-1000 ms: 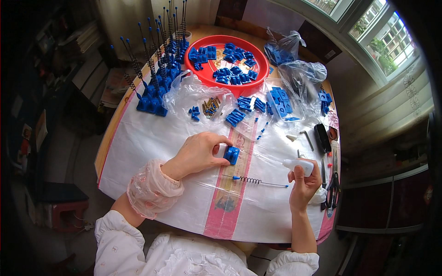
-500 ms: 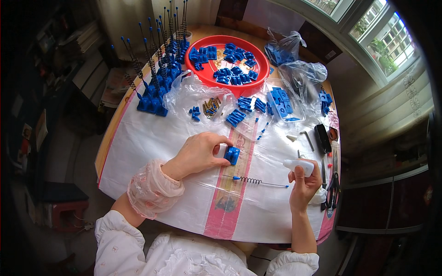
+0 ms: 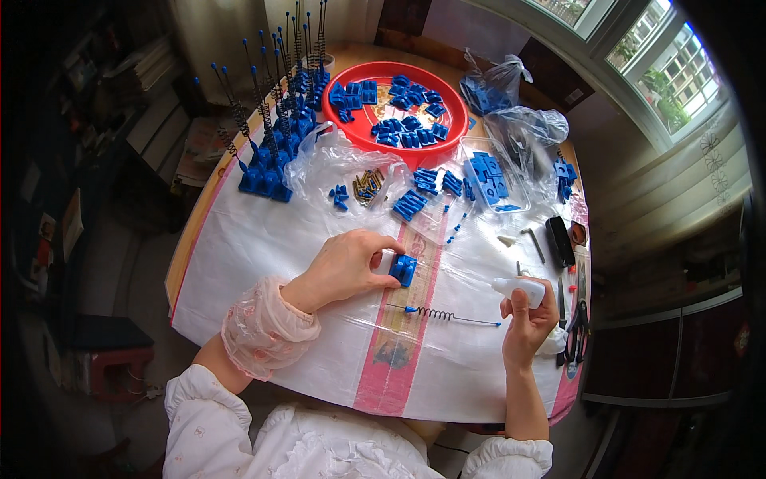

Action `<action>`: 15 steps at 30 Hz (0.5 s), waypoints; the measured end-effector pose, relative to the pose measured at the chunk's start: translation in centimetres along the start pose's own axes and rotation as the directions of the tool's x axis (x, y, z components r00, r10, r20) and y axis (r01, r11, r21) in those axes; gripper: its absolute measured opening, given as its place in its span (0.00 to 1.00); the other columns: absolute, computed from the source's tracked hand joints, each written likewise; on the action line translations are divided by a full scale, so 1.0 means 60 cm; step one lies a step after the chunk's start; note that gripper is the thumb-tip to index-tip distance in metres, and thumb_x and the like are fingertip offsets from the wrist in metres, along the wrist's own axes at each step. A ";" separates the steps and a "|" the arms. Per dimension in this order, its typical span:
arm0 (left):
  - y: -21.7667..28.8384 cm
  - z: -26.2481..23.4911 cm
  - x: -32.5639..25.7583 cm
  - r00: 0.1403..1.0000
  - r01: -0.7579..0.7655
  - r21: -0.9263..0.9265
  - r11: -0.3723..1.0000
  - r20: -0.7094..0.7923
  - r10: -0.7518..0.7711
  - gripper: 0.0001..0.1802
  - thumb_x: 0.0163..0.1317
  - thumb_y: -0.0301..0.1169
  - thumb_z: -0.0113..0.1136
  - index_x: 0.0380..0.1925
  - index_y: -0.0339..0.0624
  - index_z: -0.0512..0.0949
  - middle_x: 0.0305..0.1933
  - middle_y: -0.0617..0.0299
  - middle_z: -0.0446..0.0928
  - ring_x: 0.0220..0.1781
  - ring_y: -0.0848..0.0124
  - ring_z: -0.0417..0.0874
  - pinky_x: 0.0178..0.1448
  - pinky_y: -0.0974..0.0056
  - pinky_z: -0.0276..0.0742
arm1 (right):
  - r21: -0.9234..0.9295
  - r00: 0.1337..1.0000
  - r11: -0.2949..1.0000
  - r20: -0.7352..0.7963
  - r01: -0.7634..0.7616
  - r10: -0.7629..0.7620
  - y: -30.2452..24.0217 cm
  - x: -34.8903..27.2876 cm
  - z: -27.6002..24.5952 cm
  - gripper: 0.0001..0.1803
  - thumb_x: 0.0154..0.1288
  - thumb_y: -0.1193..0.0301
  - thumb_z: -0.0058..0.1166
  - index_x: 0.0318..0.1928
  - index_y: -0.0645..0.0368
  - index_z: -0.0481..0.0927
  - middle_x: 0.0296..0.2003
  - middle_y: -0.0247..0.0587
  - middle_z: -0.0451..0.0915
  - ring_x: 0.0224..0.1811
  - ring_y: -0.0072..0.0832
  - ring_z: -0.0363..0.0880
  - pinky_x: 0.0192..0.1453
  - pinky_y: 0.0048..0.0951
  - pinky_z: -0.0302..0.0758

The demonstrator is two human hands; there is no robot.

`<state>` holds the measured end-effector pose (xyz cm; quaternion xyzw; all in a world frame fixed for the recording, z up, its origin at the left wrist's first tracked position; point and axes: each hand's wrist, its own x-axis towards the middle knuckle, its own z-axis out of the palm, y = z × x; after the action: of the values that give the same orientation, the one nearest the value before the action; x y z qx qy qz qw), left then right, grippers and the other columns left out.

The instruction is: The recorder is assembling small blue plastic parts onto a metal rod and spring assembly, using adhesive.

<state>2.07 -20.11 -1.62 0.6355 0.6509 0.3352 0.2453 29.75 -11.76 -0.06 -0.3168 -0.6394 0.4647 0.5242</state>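
Observation:
Between thumb and index finger, my left hand [image 3: 355, 263] pinches a small blue plastic block [image 3: 404, 270] at the middle of the white-covered table. Off to the right, my right hand [image 3: 528, 315] is wrapped round a small white squeeze bottle [image 3: 523, 288], its nozzle pointing left. In front of the block lies a thin metal rod with a coiled black spring [image 3: 435, 314], a blue cone near its left end and a blue bead at its right tip. Rod and hands are apart.
A red round tray [image 3: 458, 137] holds several blue pieces. Blue bases with upright springs [image 3: 267, 176] stand at the back left. Brass-coloured pins [image 3: 368, 187] lie on a plastic bag. At right are a clear box [image 3: 523, 199], black case [image 3: 559, 242] and scissors [image 3: 576, 331].

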 end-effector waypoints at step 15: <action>-0.003 0.002 -0.001 1.000 -0.024 -0.007 1.000 -0.018 0.024 0.23 0.45 0.36 0.77 0.44 0.48 0.84 0.27 0.62 0.77 0.29 0.68 0.77 0.36 0.64 0.73 | 0.003 1.000 1.000 0.004 -0.002 0.002 0.001 0.000 0.000 0.12 0.70 0.67 0.60 0.40 0.64 0.75 0.28 0.34 0.75 0.21 0.15 0.66 0.23 0.20 0.64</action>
<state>2.03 -20.13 -1.84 0.6395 0.6440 0.3460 0.2378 29.76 -11.73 -0.10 -0.3158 -0.6394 0.4670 0.5228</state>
